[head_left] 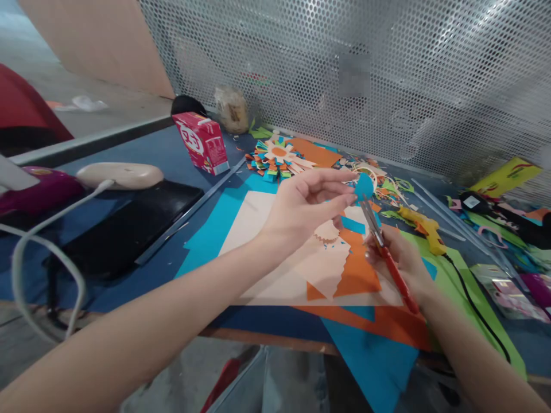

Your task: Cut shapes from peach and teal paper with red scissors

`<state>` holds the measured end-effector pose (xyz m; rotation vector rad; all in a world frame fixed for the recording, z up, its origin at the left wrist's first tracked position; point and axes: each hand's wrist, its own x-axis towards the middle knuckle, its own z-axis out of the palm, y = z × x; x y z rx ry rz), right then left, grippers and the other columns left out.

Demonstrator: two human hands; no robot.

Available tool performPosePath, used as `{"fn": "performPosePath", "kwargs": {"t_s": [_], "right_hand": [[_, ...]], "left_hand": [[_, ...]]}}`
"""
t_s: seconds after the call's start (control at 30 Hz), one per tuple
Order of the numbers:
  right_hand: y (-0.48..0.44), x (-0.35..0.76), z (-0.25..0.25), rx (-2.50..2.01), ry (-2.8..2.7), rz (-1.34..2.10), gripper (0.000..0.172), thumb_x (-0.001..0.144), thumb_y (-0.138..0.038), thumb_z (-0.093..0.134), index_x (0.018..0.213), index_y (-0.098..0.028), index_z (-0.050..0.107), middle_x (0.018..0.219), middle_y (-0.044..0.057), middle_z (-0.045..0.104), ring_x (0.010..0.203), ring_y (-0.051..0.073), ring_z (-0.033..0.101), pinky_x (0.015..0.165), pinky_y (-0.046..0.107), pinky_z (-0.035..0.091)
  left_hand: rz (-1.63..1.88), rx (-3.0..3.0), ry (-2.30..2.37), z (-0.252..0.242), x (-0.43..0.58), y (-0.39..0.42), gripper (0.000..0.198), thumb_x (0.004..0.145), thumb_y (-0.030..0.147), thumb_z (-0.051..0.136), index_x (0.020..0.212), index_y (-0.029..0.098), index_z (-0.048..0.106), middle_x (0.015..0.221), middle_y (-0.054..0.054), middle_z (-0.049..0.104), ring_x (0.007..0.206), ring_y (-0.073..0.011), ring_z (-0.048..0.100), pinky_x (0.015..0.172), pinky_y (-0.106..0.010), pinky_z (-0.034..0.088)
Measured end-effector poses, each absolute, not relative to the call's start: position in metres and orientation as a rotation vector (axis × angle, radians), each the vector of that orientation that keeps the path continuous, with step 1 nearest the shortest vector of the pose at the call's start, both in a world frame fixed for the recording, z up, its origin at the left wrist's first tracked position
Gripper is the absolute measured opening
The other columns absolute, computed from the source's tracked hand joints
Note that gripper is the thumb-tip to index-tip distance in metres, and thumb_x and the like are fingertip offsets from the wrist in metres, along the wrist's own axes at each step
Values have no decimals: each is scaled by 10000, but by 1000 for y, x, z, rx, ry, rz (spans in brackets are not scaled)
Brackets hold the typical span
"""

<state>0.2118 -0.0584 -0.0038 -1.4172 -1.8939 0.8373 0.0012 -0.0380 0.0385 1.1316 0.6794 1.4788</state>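
Between the thumb and fingers of my left hand (307, 201) is a small rounded piece of blue paper (364, 186). My right hand (398, 258) is closed around red-handled scissors (390, 258), whose metal blades point up and meet the lower edge of that piece. Whether the blades are apart is hard to make out. Below my hands lie sheets of cream paper (253, 275), one with a zigzag edge, and orange paper (359, 264). A cream scalloped cutout (327, 232) rests on them. Blue paper (370, 355) hangs over the table's front edge.
A yellow glue gun (424, 228) with a black cord lies on green paper (469, 275) at the right. Behind are paper flowers (279, 154) and scraps. On the left stand a pink-red box (201, 142), a black tablet-like slab (129, 229) and a white cable (19, 275). Perforated metal (301, 63) closes the back.
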Motion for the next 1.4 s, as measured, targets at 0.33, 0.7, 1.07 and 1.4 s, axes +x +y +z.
{"fn": "performPosePath", "kwargs": {"t_s": [0.33, 0.7, 1.07, 1.4], "right_hand": [[-64, 202, 10, -1423, -1864, 817, 288, 699, -456, 697, 706, -234, 513, 686, 2, 554, 616, 155, 517, 557, 290, 449], [-65, 194, 18, -1455, -1782, 892, 369, 600, -529, 747, 627, -253, 504, 595, -3, 548, 545, 170, 536, 506, 304, 475], [-66, 194, 17, -1428, -1814, 854, 380, 622, -547, 739, 627, -243, 510, 569, -12, 530, 510, 147, 496, 468, 278, 462], [-65, 197, 12, -1444, -1828, 827, 404, 641, -551, 727, 627, -234, 477, 594, -14, 513, 500, 124, 458, 446, 258, 410]], "left_hand": [[1456, 1216, 713, 40, 1, -40, 369, 664, 92, 751, 1007, 154, 629, 719, 10, 683, 626, -135, 679, 431, -177, 523], [1428, 1234, 718, 39, 2, -41, 303, 656, 103, 759, 911, 158, 607, 708, 10, 677, 648, -149, 687, 436, -182, 523], [1404, 1229, 712, 38, 2, -40, 282, 656, 104, 750, 884, 162, 595, 723, 2, 679, 636, -149, 684, 435, -192, 517], [1381, 1154, 691, 39, 5, -40, 214, 667, 70, 702, 815, 160, 575, 681, 26, 649, 485, -70, 585, 415, -175, 496]]}}
